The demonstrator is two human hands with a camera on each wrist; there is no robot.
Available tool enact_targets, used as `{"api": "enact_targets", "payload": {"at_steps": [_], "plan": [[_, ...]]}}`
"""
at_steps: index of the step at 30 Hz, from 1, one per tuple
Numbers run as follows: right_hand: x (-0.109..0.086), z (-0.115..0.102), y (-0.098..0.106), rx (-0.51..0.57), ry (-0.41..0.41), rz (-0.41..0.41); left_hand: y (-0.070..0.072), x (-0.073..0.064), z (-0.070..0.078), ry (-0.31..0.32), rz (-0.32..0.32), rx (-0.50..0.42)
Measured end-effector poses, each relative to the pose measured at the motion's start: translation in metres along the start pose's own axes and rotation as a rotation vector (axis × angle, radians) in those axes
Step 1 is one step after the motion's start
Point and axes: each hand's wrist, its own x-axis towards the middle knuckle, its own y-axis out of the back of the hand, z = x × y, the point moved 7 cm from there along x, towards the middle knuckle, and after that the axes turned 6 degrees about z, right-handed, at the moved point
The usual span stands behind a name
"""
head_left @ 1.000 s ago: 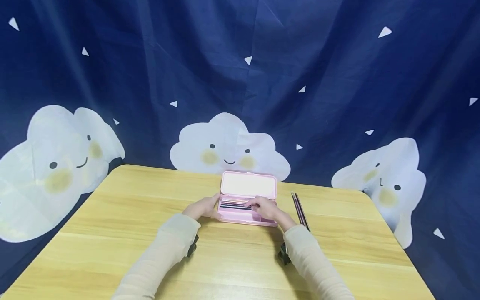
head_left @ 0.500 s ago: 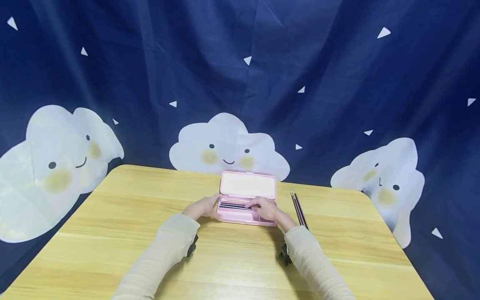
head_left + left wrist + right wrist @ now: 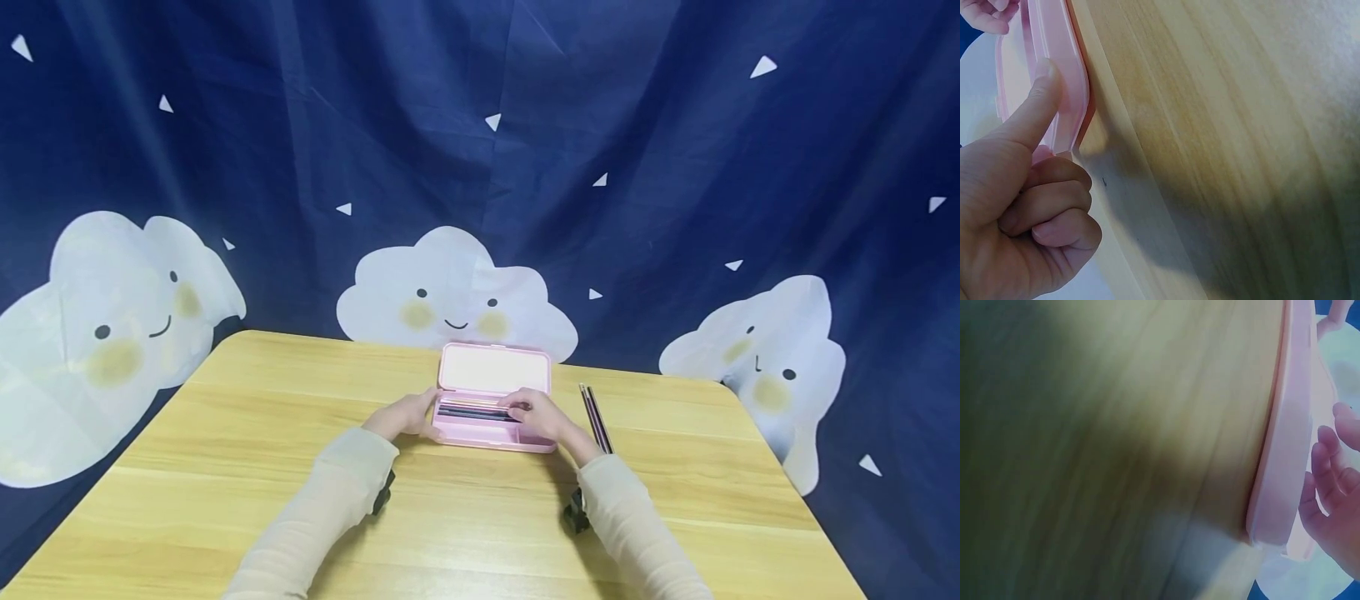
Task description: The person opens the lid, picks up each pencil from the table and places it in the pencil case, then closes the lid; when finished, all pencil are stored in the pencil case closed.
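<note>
A pink pencil case (image 3: 480, 432) stands at the far middle of the table with its lid (image 3: 495, 371) raised. Several slim pencils (image 3: 471, 412) lie side by side in its back compartment. My left hand (image 3: 408, 415) holds the case's left end; in the left wrist view the thumb (image 3: 1044, 87) presses on its rim and the other fingers are curled at its end. Over the case's right half is my right hand (image 3: 542, 415), fingers relaxed at the pencils' right ends. In the right wrist view its fingers (image 3: 1329, 469) are spaced apart, with nothing visible between them.
A few dark pencils (image 3: 595, 418) lie on the table right of the case, near my right wrist. The wooden table (image 3: 465, 533) ends at the back against a dark blue curtain (image 3: 420, 125) printed with clouds.
My right hand has lifted slightly and shifted right from the pencils in the case, uncovering more of the compartments. The left hand stays on the case's left end.
</note>
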Motion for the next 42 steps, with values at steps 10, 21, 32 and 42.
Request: {"api": "enact_targets", "payload": {"at_steps": [10, 21, 32, 42], "plan": [[-0.009, 0.006, 0.012, 0.03, -0.026, 0.016, 0.001, -0.001, 0.001, -0.003, 0.005, -0.006], [-0.022, 0.016, 0.026, 0.038, -0.095, 0.001, -0.01, 0.013, -0.014, -0.002, 0.001, -0.014], [-0.034, -0.005, 0.047, 0.106, -0.174, 0.042, 0.0, -0.003, 0.0, -0.02, 0.01, -0.011], [-0.038, 0.044, 0.06, 0.107, -0.161, 0.077, 0.002, -0.004, 0.004, -0.024, -0.002, -0.018]]}}
